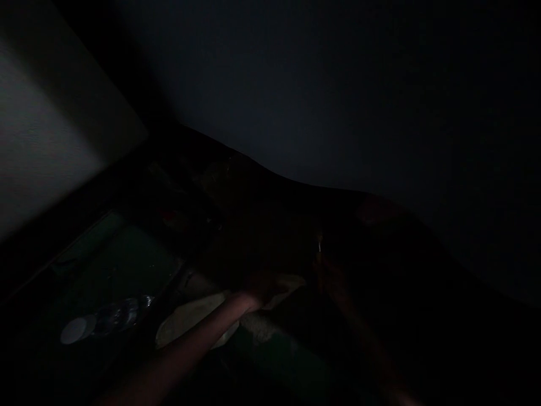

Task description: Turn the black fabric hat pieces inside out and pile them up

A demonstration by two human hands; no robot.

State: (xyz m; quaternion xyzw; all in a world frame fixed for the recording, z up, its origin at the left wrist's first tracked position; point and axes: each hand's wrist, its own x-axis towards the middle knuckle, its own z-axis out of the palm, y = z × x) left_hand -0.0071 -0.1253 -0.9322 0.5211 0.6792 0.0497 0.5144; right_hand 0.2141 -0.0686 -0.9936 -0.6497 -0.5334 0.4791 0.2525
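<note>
The scene is very dark. My left hand reaches in from the lower left and rests on or grips a pale, flat-looking piece; its fingers are lost in shadow. Beneath my left forearm lies a larger pale shape with rounded edges, and I cannot tell if the two are one object. To the right, my right hand is closed around a slim upright tool with a small shiny metal part near its top. The tool's kind does not show.
A clear plastic bottle lies on its side at the lower left, near a round whitish disc. Dark green surfaces show around it. A grey wall rises behind, and a lighter panel stands at the left.
</note>
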